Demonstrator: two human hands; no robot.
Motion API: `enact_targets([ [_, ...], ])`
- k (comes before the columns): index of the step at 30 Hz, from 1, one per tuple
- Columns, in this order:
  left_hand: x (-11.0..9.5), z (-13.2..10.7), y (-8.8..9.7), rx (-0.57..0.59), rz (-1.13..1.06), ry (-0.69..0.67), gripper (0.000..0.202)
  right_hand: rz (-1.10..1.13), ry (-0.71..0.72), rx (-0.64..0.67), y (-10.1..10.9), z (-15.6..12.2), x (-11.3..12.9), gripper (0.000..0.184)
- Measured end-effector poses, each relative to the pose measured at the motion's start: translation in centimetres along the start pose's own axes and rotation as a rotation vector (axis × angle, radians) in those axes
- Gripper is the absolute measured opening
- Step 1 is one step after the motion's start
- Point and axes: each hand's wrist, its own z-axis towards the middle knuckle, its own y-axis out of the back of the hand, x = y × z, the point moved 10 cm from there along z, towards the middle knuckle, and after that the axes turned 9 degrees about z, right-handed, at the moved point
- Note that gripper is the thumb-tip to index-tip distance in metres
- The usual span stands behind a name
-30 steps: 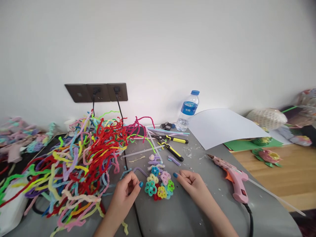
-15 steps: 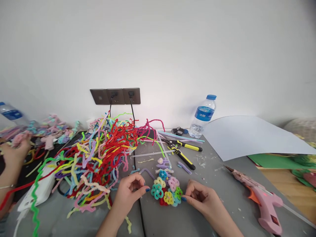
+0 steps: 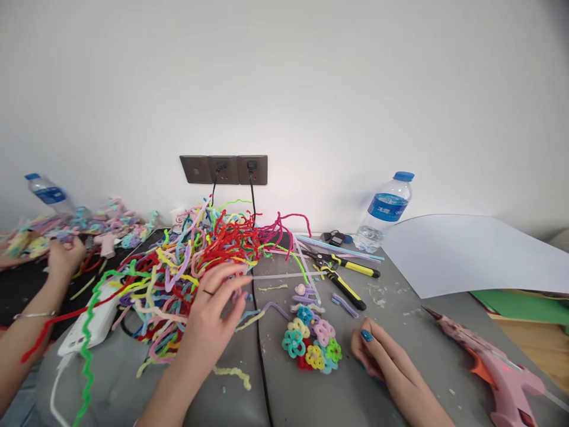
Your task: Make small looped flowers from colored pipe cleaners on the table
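Note:
My left hand point(image 3: 217, 311) reaches over the near right side of a heap of multicoloured pipe cleaners point(image 3: 235, 237), fingers stretched forward and thumb apart; its fingertips partly hide the stems there. No object shows in its grasp. Resting on the grey table is my right hand point(image 3: 377, 353), its fingers curled in and nothing visible in them. Between the hands lies a cluster of pipe-cleaner flowers point(image 3: 315, 357) in teal, yellow, pink, green and red, with a purple coiled top point(image 3: 304, 295). My right hand is just right of the cluster, not touching it.
Yellow-black pliers point(image 3: 347, 287), glue sticks point(image 3: 284, 276) and a water bottle point(image 3: 384, 210) stand or lie behind. A pink glue gun point(image 3: 498, 373) and white sheet point(image 3: 471, 255) are at right. A black cable point(image 3: 259, 344) crosses the table. Another person's hand point(image 3: 64, 261) works at far left.
My left hand has moved forward and left from beside the flower cluster to the pipe-cleaner heap, its fingers extending. My right hand has come off the cluster and curled. The view has shifted left.

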Motion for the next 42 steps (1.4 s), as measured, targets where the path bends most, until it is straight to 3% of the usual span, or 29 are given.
enact_targets([
  [4,3.7,0.9,0.7,-0.089,0.296,0.125,0.046,-0.113,-0.023,0.017,-0.1,0.3,0.2,0.063],
  [6,6.1,0.6,-0.5,-0.033,0.379,0.199,0.061,-0.159,-0.060,0.028,-0.2,0.4,0.0,0.068],
  [9,8.0,-0.3,-3.4,0.103,0.491,0.165,0.070,-0.185,-0.094,0.038,-0.2,0.6,-0.1,0.072],
  [16,6.2,-1.8,-6.7,0.180,0.746,-0.006,0.071,-0.206,-0.098,0.051,-0.3,0.6,0.1,0.072],
  [20,5.0,-1.7,-7.8,0.269,0.795,-0.077,0.055,-0.196,-0.081,0.048,-0.5,0.6,0.2,0.070],
  [24,5.8,-1.4,-8.5,0.355,0.789,-0.101,0.053,-0.177,-0.064,0.045,-0.7,0.4,0.5,0.068],
  [28,6.4,-1.2,-8.4,0.362,0.685,-0.126,0.057,-0.167,-0.040,0.044,-0.8,0.4,1.2,0.067],
  [37,5.5,-0.3,-5.1,0.092,0.298,-0.099,0.051,-0.157,-0.042,0.036,-0.8,0.3,1.1,0.066],
  [42,4.3,-0.5,-3.6,-0.035,0.211,-0.222,0.045,-0.156,-0.047,0.043,-0.9,0.2,1.3,0.066],
])
